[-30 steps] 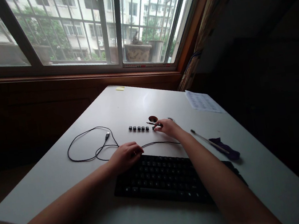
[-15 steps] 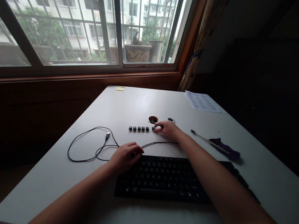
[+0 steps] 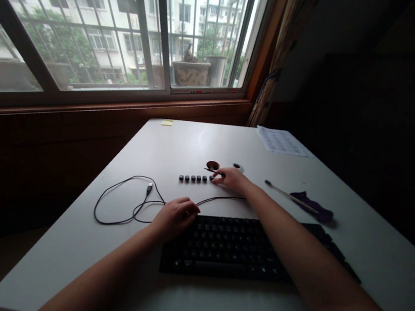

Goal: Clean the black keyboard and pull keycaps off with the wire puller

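Observation:
My left hand (image 3: 177, 215), fingers curled, rests on the upper left corner of the black keyboard (image 3: 223, 245). Beyond the keyboard, black keycaps (image 3: 192, 178) stand in a short row on the white desk. At the right end of this row, my right hand (image 3: 232, 178) pinches another keycap (image 3: 212, 178), close to its neighbour. A thin dark tool (image 3: 213, 170) is also held in the right hand and points left; its kind cannot be made out. My right forearm hides part of the keyboard's right side.
A black USB cable (image 3: 113, 223) loops on the desk at left. To the right, a thin brush (image 3: 281, 191) lies across a purple cloth (image 3: 305, 202). A round brown-rimmed hole (image 3: 212, 164), a white ring (image 3: 240, 167), a printed sheet (image 3: 282, 140) and a yellow note (image 3: 167, 123) are farther back.
My right hand has shifted slightly left with the keycap, bringing it nearer the row. The left hand has stayed on the keyboard.

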